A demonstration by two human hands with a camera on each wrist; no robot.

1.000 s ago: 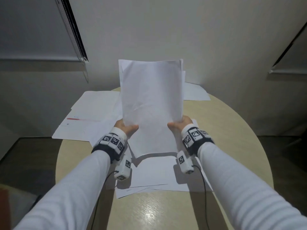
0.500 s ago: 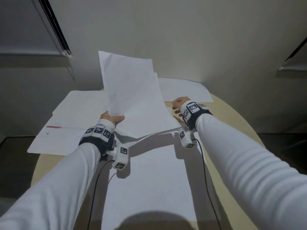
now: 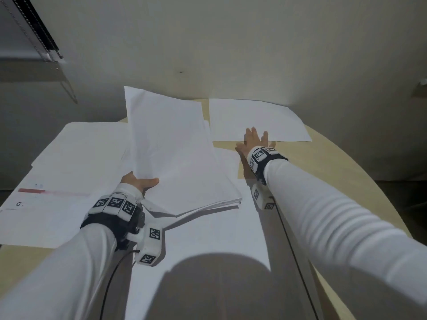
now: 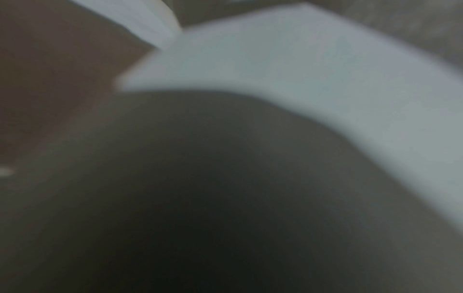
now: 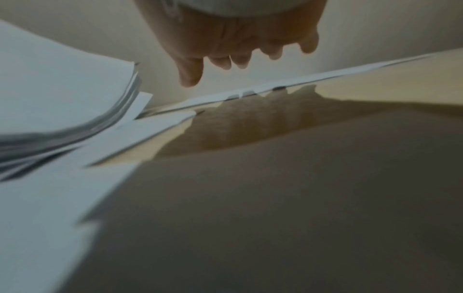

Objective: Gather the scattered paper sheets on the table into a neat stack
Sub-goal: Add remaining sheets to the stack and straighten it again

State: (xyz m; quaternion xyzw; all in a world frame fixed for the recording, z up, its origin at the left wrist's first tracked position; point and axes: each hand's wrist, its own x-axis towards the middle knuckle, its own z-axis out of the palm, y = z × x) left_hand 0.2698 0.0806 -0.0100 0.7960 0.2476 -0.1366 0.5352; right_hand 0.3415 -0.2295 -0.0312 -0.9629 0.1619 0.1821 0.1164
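My left hand (image 3: pixel 141 182) grips the near left edge of a tilted stack of white sheets (image 3: pixel 175 153), thumb on top; its right side sags toward the table. The same stack (image 5: pixel 62 95) shows curved at the left of the right wrist view and as a blurred white sheet (image 4: pixel 300 69) in the left wrist view. My right hand (image 3: pixel 254 140) reaches forward with straight, spread fingers (image 5: pixel 225 57) over the near edge of a lone sheet (image 3: pixel 256 121) at the far side. More sheets lie at the left (image 3: pixel 64 172) and in front of me (image 3: pixel 208 245).
The round beige table (image 3: pixel 335 172) stands against a pale wall (image 3: pixel 231 42). The left sheets overhang the table's edge; one carries a red bar (image 3: pixel 53 192). Bare tabletop (image 5: pixel 275 128) shows under my right wrist. A blind cord (image 3: pixel 34 31) hangs at top left.
My right hand let go of the stack and reached forward to the far sheet. The stack dropped from upright to tilted, held by the left hand alone. My head moved closer over the table.
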